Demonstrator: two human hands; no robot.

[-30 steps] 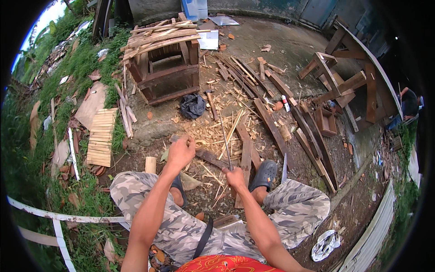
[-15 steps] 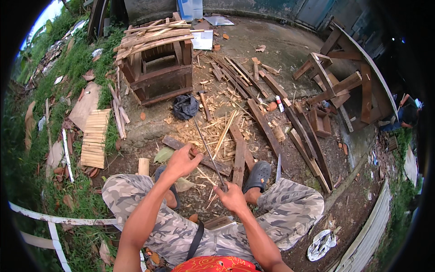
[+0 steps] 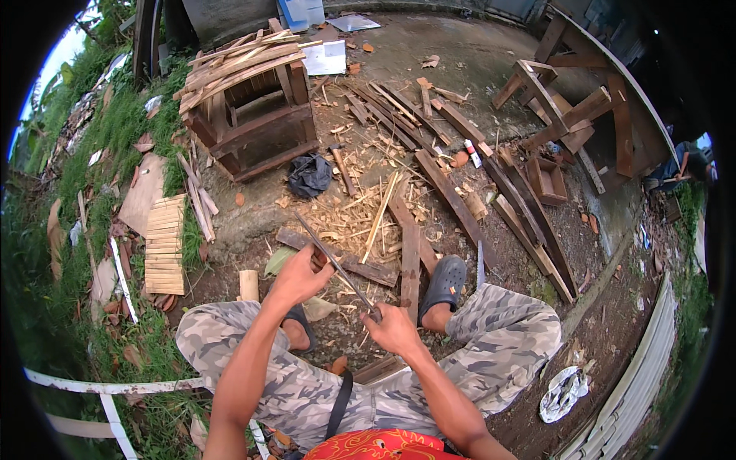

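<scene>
So the thing in play is a long, narrow, dark metal blade with a short dark handle, slanting across the middle of the frame, tip up and to the left. The right hand is closed in a fist around the handle end at lower centre. The left hand has its fingers bent in right beside the mid-blade; can't tell if they're actually pinching it or just hovering. My guess: fairly light for its length, stiff with maybe a little flex near the tip, not fragile, smooth enough to slide through sweaty fingers. I'd hold it by the handle, and only the flat or the spine if a second hand goes on, since I can't see which edge is sharp. Beyond it there's a flat dark-brown wooden plank and a scatter of pale wood shavings around frame centre. Container-wise: a crumpled black plastic bag sits above centre, insides hidden; a small open-topped brown wooden box is right of centre, inner walls showing; and a crumpled white plastic bag lies lower right, contents impossible to make out.
</scene>
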